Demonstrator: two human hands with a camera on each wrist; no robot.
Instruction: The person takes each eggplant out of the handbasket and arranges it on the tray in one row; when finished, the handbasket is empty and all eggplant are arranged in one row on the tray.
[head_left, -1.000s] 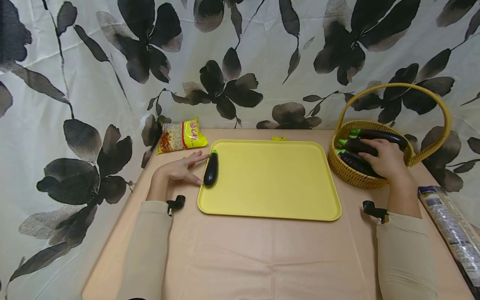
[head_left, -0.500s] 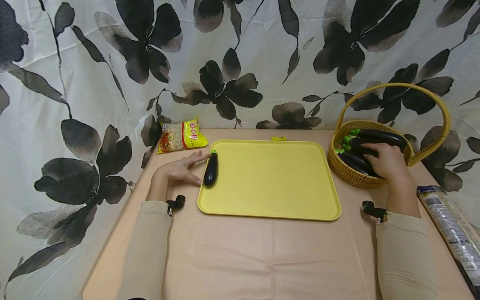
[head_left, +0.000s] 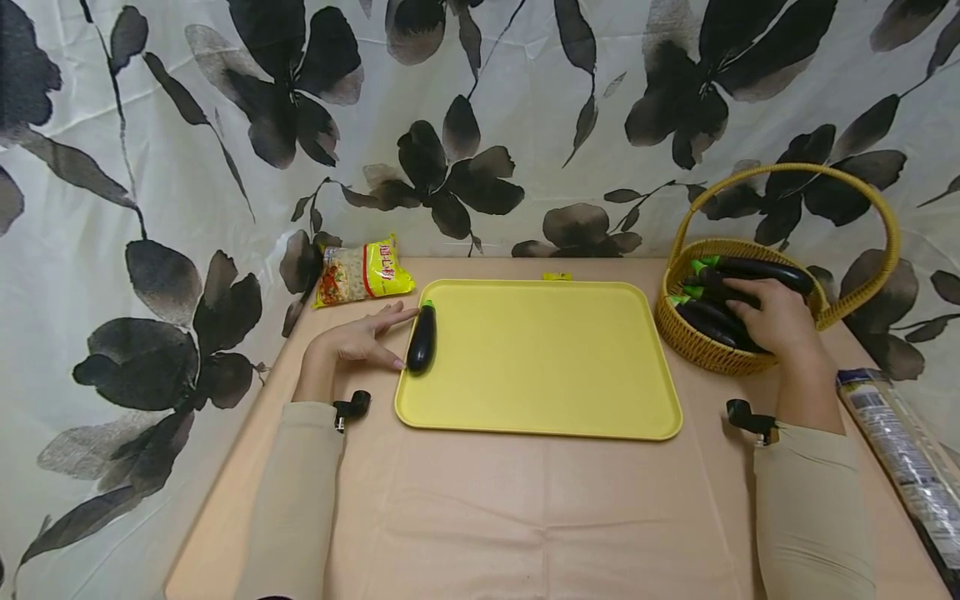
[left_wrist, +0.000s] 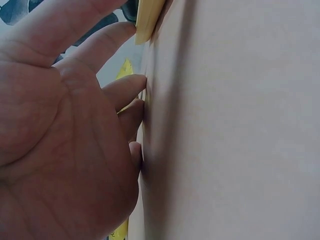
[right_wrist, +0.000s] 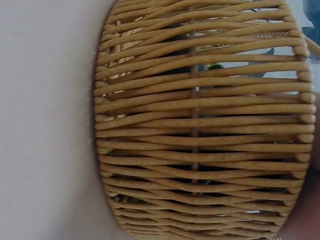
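Observation:
A dark purple eggplant (head_left: 422, 337) with a green stem lies along the left end of the yellow tray (head_left: 540, 367). My left hand (head_left: 356, 340) rests by that edge, thumb and index finger extended to the eggplant's side; the left wrist view shows the palm and spread fingers (left_wrist: 117, 92). Inside the wicker basket (head_left: 708, 358) at the right, my right hand (head_left: 780, 321) grips an eggplant (head_left: 712, 286) among several others. Its fingertips are hidden between them. Woven basket wall (right_wrist: 200, 125) fills the right wrist view and mostly blocks the contents.
A yellow printed food packet (head_left: 363, 271) sits behind the tray at left. A small yellow wrapper (head_left: 557, 277) lies at the tray's far edge. At the right edge is a long clear-and-blue package (head_left: 903, 454). The basket's tall handle (head_left: 888, 225) arches above it.
In the basket, the eggplants under my right hand have shifted slightly and more green stems show. The right hand stays in nearly the same spot. My left hand has not moved.

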